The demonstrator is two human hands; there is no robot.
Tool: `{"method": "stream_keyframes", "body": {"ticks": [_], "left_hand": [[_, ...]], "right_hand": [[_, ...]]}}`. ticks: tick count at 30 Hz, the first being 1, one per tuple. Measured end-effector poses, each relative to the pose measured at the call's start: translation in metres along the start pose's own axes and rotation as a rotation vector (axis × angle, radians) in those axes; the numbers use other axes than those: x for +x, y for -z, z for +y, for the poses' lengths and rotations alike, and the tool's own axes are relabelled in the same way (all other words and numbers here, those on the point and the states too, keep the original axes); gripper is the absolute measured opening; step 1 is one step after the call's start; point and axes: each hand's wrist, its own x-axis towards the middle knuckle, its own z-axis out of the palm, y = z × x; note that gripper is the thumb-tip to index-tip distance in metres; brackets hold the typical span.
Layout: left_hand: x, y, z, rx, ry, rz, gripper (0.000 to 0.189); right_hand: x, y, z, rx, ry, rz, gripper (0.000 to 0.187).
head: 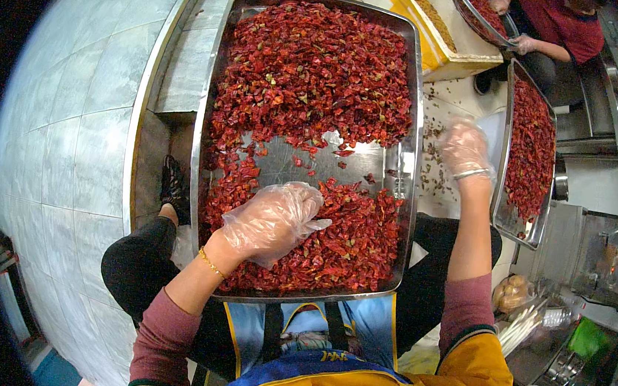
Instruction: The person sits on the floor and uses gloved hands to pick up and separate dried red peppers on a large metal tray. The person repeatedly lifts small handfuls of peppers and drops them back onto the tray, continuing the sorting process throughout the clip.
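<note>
A deep rectangular steel tray point(197, 143) rests before me, between my knees, holding cut dried red chili pieces point(315, 65). The pieces form a large heap at the far side and a smaller one near me, with bare metal between. My left hand point(275, 220), in a clear plastic glove, lies on the near heap with its fingers curled; whether pieces are inside cannot be seen. Beyond the tray's right edge is my right hand point(467, 147), gloved too and blurred, above the floor; its fingers are unclear.
A second steel tray of chili point(530, 153) stands at right. Behind it, a co-worker point(562, 27) holds a round metal pan point(479, 14). A foam box point(461, 60) stands at the top right. Small bits lie scattered on the floor point(435, 155). Metal kitchenware point(565, 368) is at lower right.
</note>
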Motion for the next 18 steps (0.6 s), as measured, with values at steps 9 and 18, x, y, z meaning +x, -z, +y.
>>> {"method": "stream_keyframes", "body": {"ticks": [9,18], "left_hand": [[-0.002,0.001,-0.003,-0.004,-0.031,0.121,0.030],[0.005,0.022,-0.016,-0.022,0.369,0.065,0.037]], "right_hand": [[-0.001,-0.025,-0.124,0.667,0.124,-0.020,0.021],[-0.003,-0.035,-0.135,0.978,0.270,-0.123,0.030]]}}
